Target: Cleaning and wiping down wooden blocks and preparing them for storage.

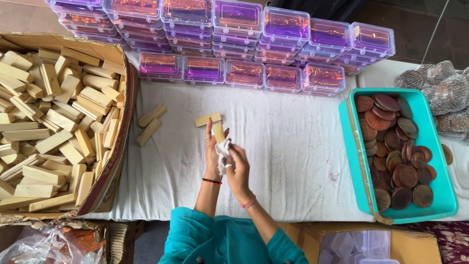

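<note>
My left hand (212,149) holds a small pale wooden block (219,132) upright over the white cloth-covered table (293,161). My right hand (238,168) presses a crumpled white cloth (223,152) against the lower part of that block. Another wooden block (207,119) lies flat on the table just beyond my fingertips. Two more blocks (150,124) lie to the left, near the cardboard box.
A large cardboard box (122,161) full of wooden blocks sits at left. Stacked clear purple-tinted plastic cases (244,73) line the far edge. A teal tray (442,195) of brown round discs stands at right, with bagged items (447,90) behind it.
</note>
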